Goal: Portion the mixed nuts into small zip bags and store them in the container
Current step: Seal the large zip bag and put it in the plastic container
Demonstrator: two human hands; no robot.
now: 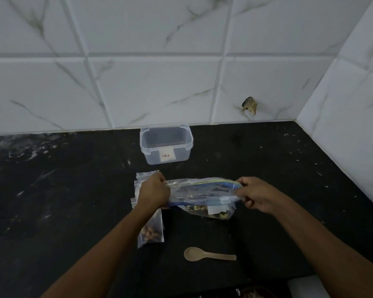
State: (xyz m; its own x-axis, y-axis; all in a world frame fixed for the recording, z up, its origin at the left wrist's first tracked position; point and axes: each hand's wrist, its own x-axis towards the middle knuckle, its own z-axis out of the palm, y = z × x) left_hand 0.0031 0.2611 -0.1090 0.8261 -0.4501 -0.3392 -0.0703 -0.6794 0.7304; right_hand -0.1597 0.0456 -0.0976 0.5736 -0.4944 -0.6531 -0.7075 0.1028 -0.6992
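- Nearest the camera lies the small pale wooden spoon, flat on the black speckled stone counter, bowl to the left, untouched. It is rigid and light, and its handle is the place to grasp it.
- Left of the spoon and slightly farther lies a small clear zip bag already holding nuts, partly under the left forearm. Judged limp and slippery; lift it by the sealed top edge, not by the belly.
- Beyond the spoon, the large clear zip bag of mixed nuts, with its blue-and-yellow seal strip, is held just above the counter.
- Left hand: fingers curled, pinching the left end of the large bag's mouth.
- Right hand: fingers curled, pinching the right end of the mouth. Whether the seal is open cannot be told.
- Contents sit low in the film: a modest load of brown and pale nuts. The film will sag and shift, so support the bottom when tilting.
- More empty small clear zip bags lie behind the left hand.
- Farthest from the spoon, at the white marble-pattern tiled wall, stands the clear rectangular plastic container, lid off, with no bags visible inside.
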